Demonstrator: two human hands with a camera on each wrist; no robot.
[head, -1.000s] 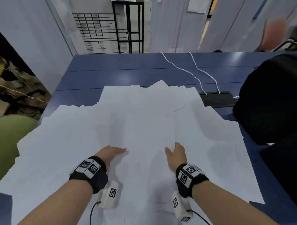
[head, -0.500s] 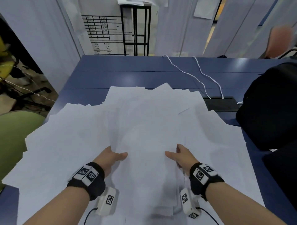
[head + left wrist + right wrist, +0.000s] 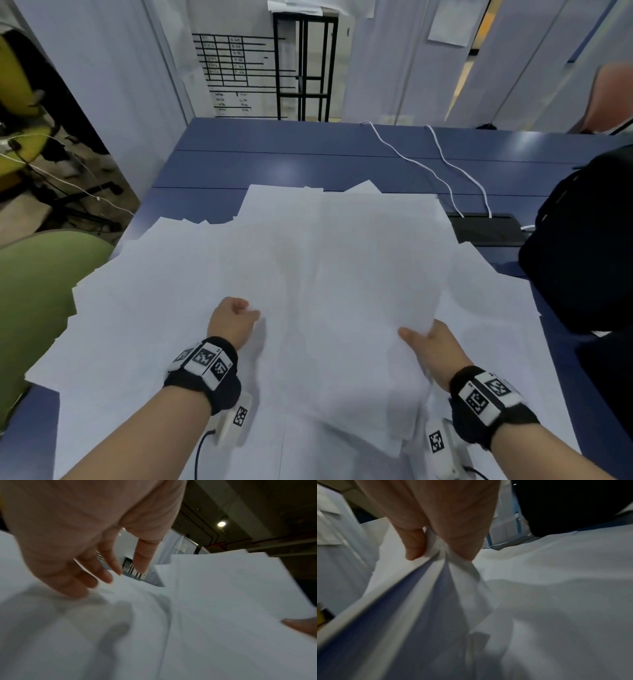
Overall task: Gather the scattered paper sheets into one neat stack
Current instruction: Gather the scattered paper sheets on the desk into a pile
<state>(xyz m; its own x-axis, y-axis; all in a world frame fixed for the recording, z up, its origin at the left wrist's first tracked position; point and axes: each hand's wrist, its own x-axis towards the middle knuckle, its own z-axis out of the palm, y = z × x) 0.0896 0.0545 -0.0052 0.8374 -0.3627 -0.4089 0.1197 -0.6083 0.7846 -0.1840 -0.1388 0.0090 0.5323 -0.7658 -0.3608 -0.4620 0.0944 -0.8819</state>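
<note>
Right hand (image 3: 433,349) pinches the near edge of a lifted bundle (image 3: 373,274) of sheets, thumb on top and fingers beneath (the wrist view shows paper bunched in the grip). Left hand (image 3: 233,322) rests on the sheets (image 3: 154,308), fingers loosely curled, holding nothing. White paper lies fanned across the blue table (image 3: 291,164). A black bag (image 3: 582,240) sits at right, two white cables (image 3: 428,168) beyond.
</note>
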